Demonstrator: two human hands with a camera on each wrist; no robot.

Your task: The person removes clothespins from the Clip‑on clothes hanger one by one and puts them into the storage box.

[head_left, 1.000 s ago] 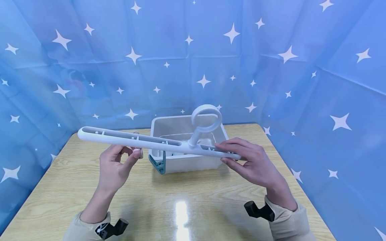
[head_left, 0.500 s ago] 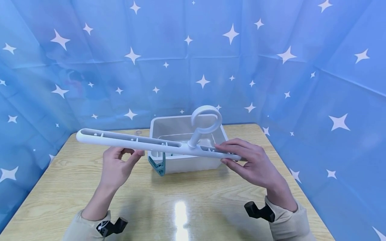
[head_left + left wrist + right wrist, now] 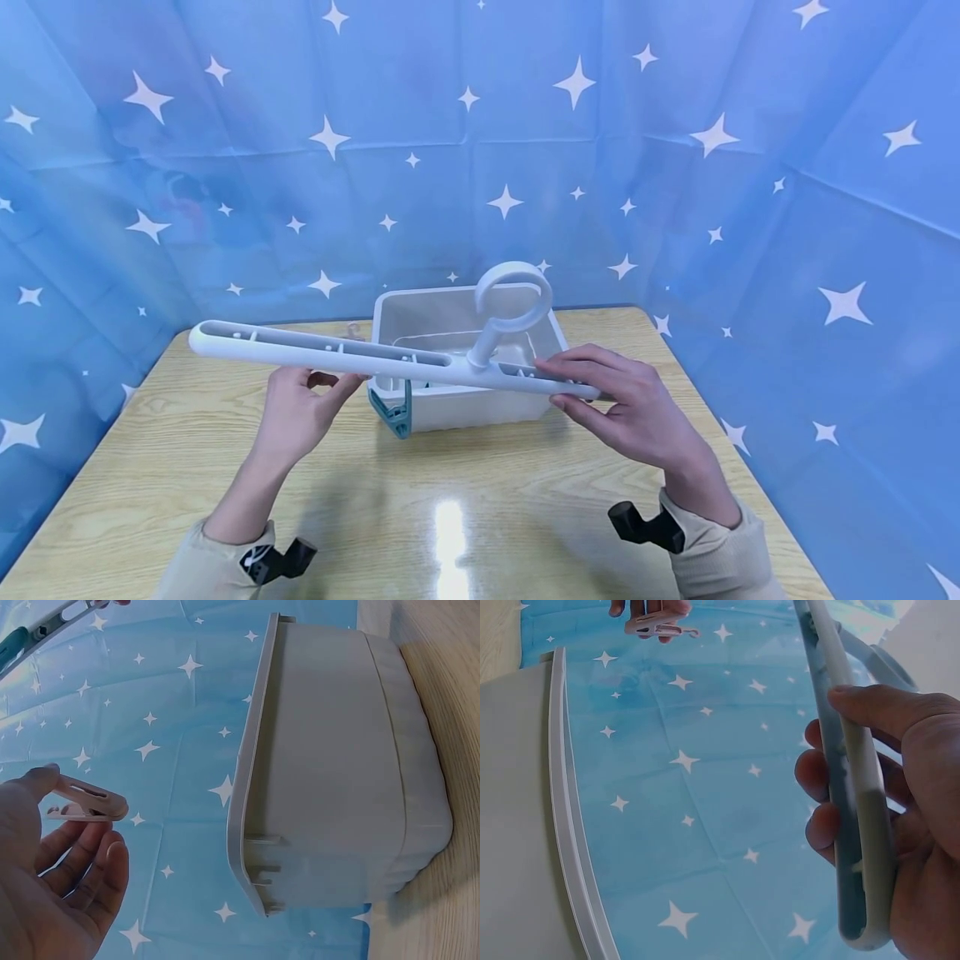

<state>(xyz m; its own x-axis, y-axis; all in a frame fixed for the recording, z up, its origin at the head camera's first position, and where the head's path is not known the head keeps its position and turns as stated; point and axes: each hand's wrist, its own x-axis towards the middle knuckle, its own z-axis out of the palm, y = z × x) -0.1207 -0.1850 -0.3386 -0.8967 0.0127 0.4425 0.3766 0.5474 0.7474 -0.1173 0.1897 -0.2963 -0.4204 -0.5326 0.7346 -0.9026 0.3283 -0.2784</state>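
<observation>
My right hand [image 3: 618,400] grips the short right end of a white clothes hanger [image 3: 322,354], thumb on the near side, its round hook standing up. My left hand [image 3: 303,412] pinches a pale pink clothespin [image 3: 90,801] between thumb and fingers, below the hanger's long left arm. In the head view the bar hides most of this clothespin; its small hook tip shows above the bar. The right wrist view shows the clothespin [image 3: 660,628] at the top, apart from the hanger [image 3: 862,825]. A teal clothespin [image 3: 397,412] hangs at the bar's middle, left of the hook.
Behind the hanger a white plastic bin [image 3: 480,412] stands on the wooden table [image 3: 525,508], with some teal and clear things inside. A blue curtain with white stars [image 3: 420,100] encloses the table's back and sides.
My left hand has shifted a little to the right and up with the pink clothespin, which has slipped behind the bar. The hanger and my right hand have barely moved.
</observation>
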